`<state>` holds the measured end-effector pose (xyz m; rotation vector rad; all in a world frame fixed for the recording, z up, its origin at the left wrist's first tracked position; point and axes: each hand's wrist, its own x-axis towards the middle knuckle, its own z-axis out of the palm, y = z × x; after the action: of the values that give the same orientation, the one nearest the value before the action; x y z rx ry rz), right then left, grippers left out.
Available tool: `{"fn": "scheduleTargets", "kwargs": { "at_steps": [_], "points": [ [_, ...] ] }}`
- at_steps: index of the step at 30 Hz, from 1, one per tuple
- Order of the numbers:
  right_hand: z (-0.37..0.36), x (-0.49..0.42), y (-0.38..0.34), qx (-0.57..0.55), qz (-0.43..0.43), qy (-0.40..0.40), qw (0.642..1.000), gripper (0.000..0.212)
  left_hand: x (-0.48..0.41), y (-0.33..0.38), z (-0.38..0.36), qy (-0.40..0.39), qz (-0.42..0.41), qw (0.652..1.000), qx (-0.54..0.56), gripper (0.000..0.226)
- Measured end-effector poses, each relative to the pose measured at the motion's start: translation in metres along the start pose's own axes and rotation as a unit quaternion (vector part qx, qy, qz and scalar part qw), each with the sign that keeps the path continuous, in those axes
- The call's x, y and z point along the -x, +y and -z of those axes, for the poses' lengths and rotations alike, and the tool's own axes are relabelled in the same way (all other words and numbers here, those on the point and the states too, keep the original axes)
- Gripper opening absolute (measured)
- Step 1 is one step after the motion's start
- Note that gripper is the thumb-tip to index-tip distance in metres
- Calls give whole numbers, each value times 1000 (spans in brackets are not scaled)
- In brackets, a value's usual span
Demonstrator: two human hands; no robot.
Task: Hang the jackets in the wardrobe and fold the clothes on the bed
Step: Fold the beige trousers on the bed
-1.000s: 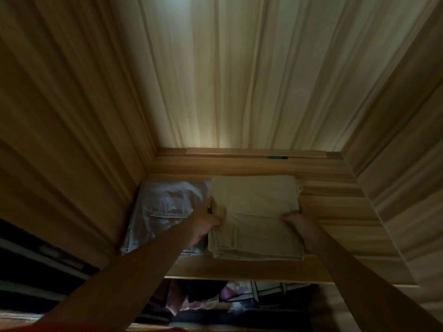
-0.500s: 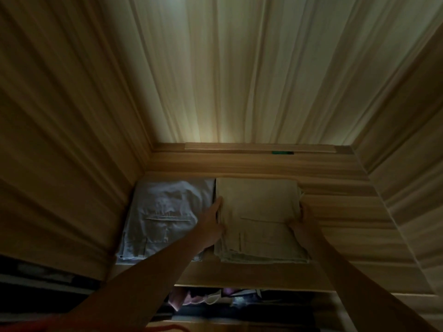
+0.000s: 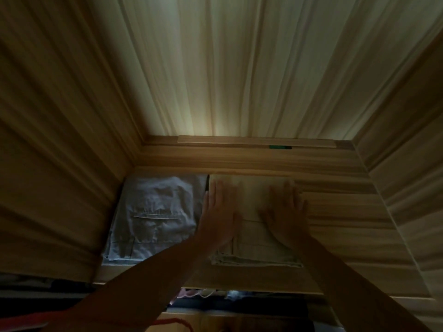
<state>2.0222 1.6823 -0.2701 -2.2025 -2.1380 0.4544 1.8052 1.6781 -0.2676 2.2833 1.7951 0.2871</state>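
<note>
A: Left grip, state?
B: Left grip [image 3: 217, 212] is spread flat, fingers straight, palm down on the folded beige trousers [image 3: 251, 250], along their left edge. It pinches nothing.

A: Right grip?
B: Right grip [image 3: 285, 212] is likewise flat and spread. It rests on the right half of the beige trousers, fingertips near their far right corner. Fingertips of both are slightly blurred.

A: Location of the beige trousers?
B: Lying flat on a wooden shelf [image 3: 347, 224] inside the wardrobe. I cannot tell whether their far edge touches the back ledge.

A: Surroundings, outward from the beige trousers?
B: Just left, on the same shelf, are folded grey-blue trousers [image 3: 153, 212], pocket side up, with a narrow dark gap between the two piles. To the right is bare shelf wood. Beyond the far edge, the ledge carries a small green label [image 3: 280, 147]. Below the front edge, under the shelf, are dim garments [image 3: 206, 293], too dark to identify.
</note>
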Motion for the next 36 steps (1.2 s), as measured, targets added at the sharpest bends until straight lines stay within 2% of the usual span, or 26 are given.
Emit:
{"fn": "scheduleTargets", "kwargs": {
  "at_steps": [3,12,16,21,23,25,27,29,31,34,36],
  "points": [
    [-17,-1,-9,3,-12,-37,999,87,-8,-12,-16,-47,-4,997,-55,81],
    [-39,-4,-2,-15,-13,45,999,76,-10,-19,-36,-33,4,996,-80,83],
    [-32,-5,-2,10,-18,-2,1000,80,-9,-20,-34,-47,3,996,-74,83],
    [-17,5,-12,28,-21,-44,998,89,1,-22,-20,-124,14,992,-36,85],
    [-11,19,-23,33,-19,-62,997,89,16,-24,-9,-157,4,988,6,84],
    [-3,37,-37,8,22,-99,995,90,36,-28,6,-174,1,977,124,86],
    [10,58,-53,-81,86,-130,984,76,59,-36,21,-142,18,960,243,82],
    [24,77,-70,-161,120,-147,968,60,82,-46,36,-97,34,957,271,66],
    [35,93,-90,-175,140,-137,965,56,107,-55,48,-74,43,951,298,51],
    [44,113,-120,-184,163,-156,957,41,146,-69,67,-56,52,940,332,50],
    [51,127,-142,-190,175,-181,949,41,175,-80,79,-50,58,947,313,48]
  ]
}}
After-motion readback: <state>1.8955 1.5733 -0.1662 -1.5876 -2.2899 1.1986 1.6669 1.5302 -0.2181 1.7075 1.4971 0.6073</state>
